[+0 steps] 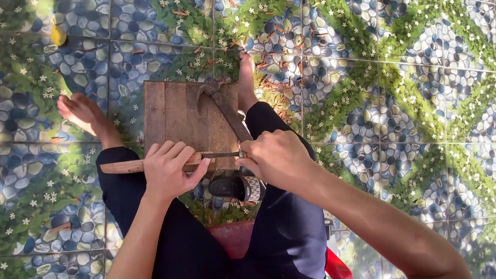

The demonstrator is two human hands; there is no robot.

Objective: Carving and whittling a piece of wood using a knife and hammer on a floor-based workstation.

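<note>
Fingers of my left hand point(169, 168) wrap over a brown wooden stick point(126, 167), a closed grip that pins it across my lap with its free end pointing out to my left. My right hand point(275, 158) is closed tight around the handle of a knife; the thin dark blade point(220, 155) runs from that fist along the stick toward my left fingers, lying on the wood. Just beyond both hands a wooden board point(176, 113) rests on the floor between my bare feet, and a hatchet point(227, 108) lies on it, head away from me. A black sandal point(237, 188) sits below my hands, between my knees. Reddish wood chips point(281, 69) are scattered over the pebble-and-flower patterned floor tiles point(412, 81). I am sitting on a red plastic chair point(340, 273).
</note>
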